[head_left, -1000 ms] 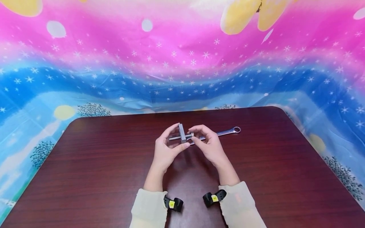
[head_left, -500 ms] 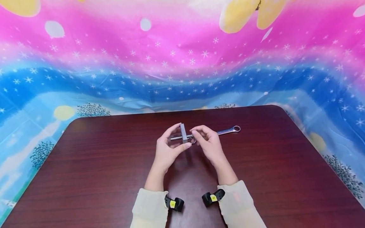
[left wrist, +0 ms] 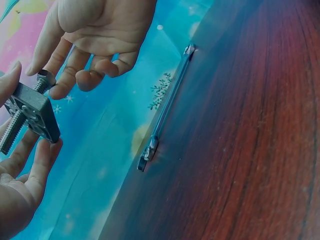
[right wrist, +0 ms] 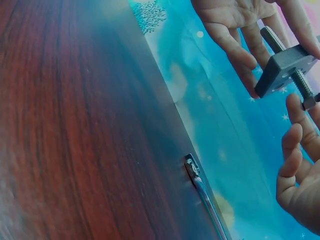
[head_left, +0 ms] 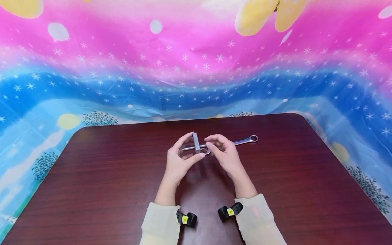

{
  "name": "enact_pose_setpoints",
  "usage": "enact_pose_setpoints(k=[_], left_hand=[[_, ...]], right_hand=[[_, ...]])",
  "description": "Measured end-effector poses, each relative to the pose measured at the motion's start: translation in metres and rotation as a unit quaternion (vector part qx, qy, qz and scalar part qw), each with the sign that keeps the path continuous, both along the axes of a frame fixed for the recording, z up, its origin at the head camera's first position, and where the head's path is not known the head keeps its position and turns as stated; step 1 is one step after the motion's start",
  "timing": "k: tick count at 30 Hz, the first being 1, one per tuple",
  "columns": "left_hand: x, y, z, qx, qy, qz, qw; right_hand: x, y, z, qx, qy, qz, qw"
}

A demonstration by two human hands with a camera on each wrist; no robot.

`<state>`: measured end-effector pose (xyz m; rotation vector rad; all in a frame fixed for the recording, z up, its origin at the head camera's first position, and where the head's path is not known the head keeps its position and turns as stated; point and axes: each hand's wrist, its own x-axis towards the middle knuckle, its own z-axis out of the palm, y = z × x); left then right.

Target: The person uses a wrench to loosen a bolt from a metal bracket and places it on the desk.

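Observation:
Above the middle of the table, my left hand (head_left: 177, 161) grips a grey metal block (head_left: 196, 143) by its edges, between thumb and fingertips. A long threaded bolt (head_left: 188, 148) runs through a hole in the block and sticks out on both sides. In the left wrist view several other holes mark the face of the block (left wrist: 36, 107). The fingertips of my right hand (head_left: 227, 157) pinch the bolt head (left wrist: 46, 78), with some thread showing between head and block. Its other fingers curl loosely in the right wrist view.
A shiny combination wrench (head_left: 246, 140) lies on the dark red wooden table (head_left: 107, 177), behind the hands and partly covered by the right one in the head view. A colourful printed curtain (head_left: 196, 85) hangs around the table's far and side edges.
My right thumb and fingers have shifted around the bolt head, which showed more a second ago. The left hand keeps the block nearly still; the wrench has not moved.

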<state>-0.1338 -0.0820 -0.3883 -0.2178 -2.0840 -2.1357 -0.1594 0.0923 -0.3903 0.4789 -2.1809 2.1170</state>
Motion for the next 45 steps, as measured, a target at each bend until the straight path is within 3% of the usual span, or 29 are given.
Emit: enact_pose_setpoints(k=[6,16,27,36,45], left_hand=[[-0.0001,0.0010,-0.0002,-0.003,-0.004,-0.002,1.0000],[-0.0009,-0.0013,-0.0011,-0.001,-0.004,0.009,0.9999],[-0.0003,0.0003,-0.0006,-0.002,0.000,-0.001,1.0000],[-0.0004,-0.0010,0.0016,0.007,0.003,0.007,0.9999],[0.0005,0.0021,0.0019,0.008,-0.005,0.000,1.0000]], right_hand=[[-0.0011,-0.0021,-0.0015,-0.017,-0.010,-0.015,0.9997],[0.0010,0.0018,0.0003,0.010,0.016,0.023,0.9996],[-0.0007,-0.0020,-0.0003,-0.009,-0.003,-0.007,0.9999],[0.0011,0.0017,0.0015,0.019,0.020,0.026,0.9993],[-0.0016,-0.0003,-0.0012,-0.026,-0.011,-0.014,0.9995]])
